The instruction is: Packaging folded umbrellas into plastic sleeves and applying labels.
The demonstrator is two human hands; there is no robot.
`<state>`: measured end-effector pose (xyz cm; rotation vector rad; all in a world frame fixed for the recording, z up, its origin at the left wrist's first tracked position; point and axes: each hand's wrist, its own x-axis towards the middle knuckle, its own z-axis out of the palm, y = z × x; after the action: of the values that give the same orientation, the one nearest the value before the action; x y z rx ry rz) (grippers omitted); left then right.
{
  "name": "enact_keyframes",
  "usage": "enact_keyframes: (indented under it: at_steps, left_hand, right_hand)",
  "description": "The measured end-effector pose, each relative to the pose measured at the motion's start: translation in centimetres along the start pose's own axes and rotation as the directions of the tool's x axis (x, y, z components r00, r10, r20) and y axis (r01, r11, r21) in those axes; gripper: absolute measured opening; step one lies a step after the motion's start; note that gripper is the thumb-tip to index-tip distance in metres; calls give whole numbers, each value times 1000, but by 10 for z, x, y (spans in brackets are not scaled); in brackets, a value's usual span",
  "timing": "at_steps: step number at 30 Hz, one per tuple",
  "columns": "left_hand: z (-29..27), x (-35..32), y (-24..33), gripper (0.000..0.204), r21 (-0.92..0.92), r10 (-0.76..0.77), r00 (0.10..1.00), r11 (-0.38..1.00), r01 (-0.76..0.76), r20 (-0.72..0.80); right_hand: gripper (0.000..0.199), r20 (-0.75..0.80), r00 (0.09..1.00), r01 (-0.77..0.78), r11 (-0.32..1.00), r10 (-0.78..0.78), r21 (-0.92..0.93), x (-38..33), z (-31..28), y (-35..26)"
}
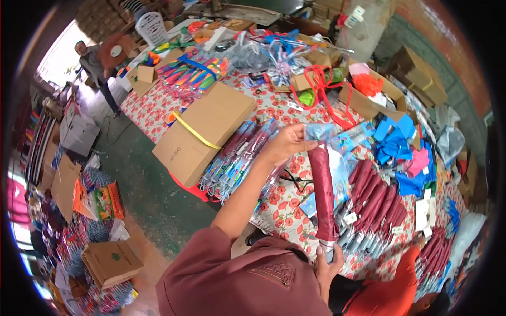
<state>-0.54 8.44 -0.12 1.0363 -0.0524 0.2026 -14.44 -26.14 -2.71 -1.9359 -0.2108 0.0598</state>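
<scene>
A folded maroon umbrella (322, 195) stands nearly upright in the picture, in front of me over the table. My right hand (328, 266) is closed around its grey handle at the lower end. At the upper end, my left hand (291, 145) pinches a clear plastic sleeve (319, 131) with blue print, whose mouth meets the umbrella's top; how far the umbrella sits inside I cannot tell. Several more folded maroon umbrellas (371, 197) lie in a row just right of it. Left of my left hand is a pile of sleeved umbrellas (240, 155).
A flowered cloth covers the table (287, 221). On it are a large cardboard box (205, 131), bundled multicoloured packs (195, 73), red ribbon (329, 95) and blue cloth (395, 142). A co-worker's red sleeve (392, 284) reaches in at lower right. Another person (95, 66) stands far left.
</scene>
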Motion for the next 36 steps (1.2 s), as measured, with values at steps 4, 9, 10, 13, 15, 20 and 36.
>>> enact_keyframes:
  at_steps: [4,9,10,13,15,20,36]
  left_hand:
    - [-24,23,-57,26,66,41,994,997,-48,97]
    - [2,13,-39,41,-215,61,996,975,-47,59]
    - [1,10,-37,44,-249,43,997,968,-26,65]
    - [1,5,-33,53,-346,-16,995,937,49,96]
    - [1,1,-29,55,-396,6,993,917,42,117]
    - [3,-3,-28,59,-531,72,979,846,42,193]
    - [-2,-26,12,52,-301,154,979,948,-107,136]
  right_hand:
    - [24,73,989,-141,969,129,204,-3,-3,23]
    - [68,417,877,-428,781,239,454,1,-14,53]
    - [64,474,855,-461,729,210,507,3,-13,52]
    - [54,617,780,-566,536,103,626,6,-12,49]
    - [52,670,739,-629,428,70,649,8,-10,45]
    - [47,806,582,-809,23,-107,587,14,-11,28]
    - [34,687,710,-565,708,154,425,24,-4,4]
